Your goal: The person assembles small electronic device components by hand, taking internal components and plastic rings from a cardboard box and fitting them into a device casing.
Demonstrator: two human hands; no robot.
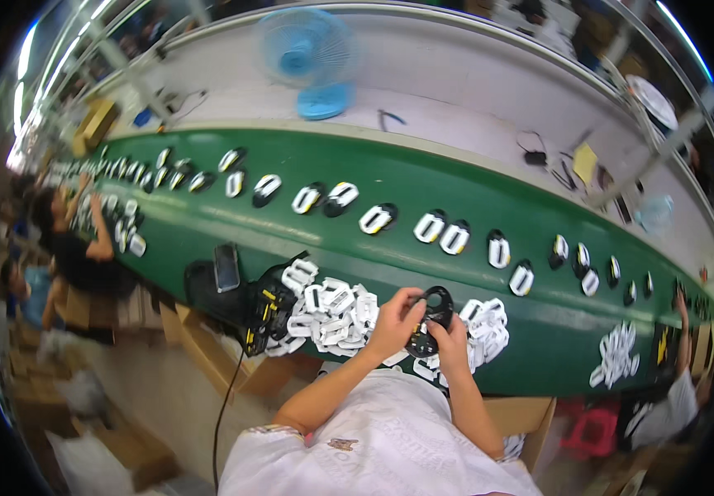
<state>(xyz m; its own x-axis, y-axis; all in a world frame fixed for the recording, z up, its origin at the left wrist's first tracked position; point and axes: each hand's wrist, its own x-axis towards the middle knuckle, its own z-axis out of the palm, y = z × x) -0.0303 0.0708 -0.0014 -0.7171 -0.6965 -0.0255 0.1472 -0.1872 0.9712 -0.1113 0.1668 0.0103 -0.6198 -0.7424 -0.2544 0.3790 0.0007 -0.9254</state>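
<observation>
A black elongated plastic housing (437, 310) with a round opening at its far end is held between my two hands over the near edge of the green conveyor belt. My left hand (397, 324) grips its left side, fingers curled. From the right, my right hand (451, 347) closes on its lower half, the thumb pressed on the face. A heap of white oval frames (339, 318) lies beside my left hand. More white frames (486, 326) are piled just right of my right hand. Further left are black housings with yellow parts (264, 312).
Black-and-white assembled units (378, 218) are scattered along the belt (324, 240). A phone (226, 267) lies at the left, near a cable. A blue fan (297, 58) stands on the shelf behind, with pliers (390, 119). Co-workers sit at both sides; cardboard boxes (516, 417) are below.
</observation>
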